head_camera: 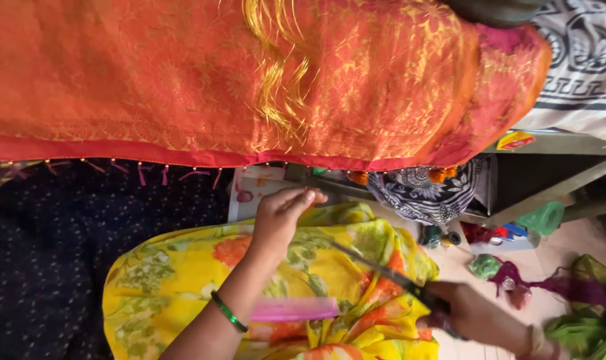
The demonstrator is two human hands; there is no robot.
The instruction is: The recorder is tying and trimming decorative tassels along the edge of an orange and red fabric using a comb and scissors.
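Observation:
My left hand (pixel 281 215) reaches up toward the red hem of an orange and gold patterned cloth (pixel 183 80), its fingertips pinched together just under the edge; whether it holds a thread I cannot tell. A green bangle (pixel 228 312) sits on that wrist. My right hand (pixel 473 313) grips a pair of dark scissors (pixel 376 268), the blades pointing up and left across my lap. A pink comb (pixel 295 309) lies on the yellow floral fabric (pixel 169 273) over my lap. Small pink tassels and beads (pixel 143 175) hang along the hem.
A dark dotted cloth (pixel 43 260) lies at the left. At the right are a black and white printed cloth (pixel 426 190), thread spools (pixel 441 237), green and purple thread bundles (pixel 516 273), a green fabric heap (pixel 586 320) and a metal frame (pixel 556 190).

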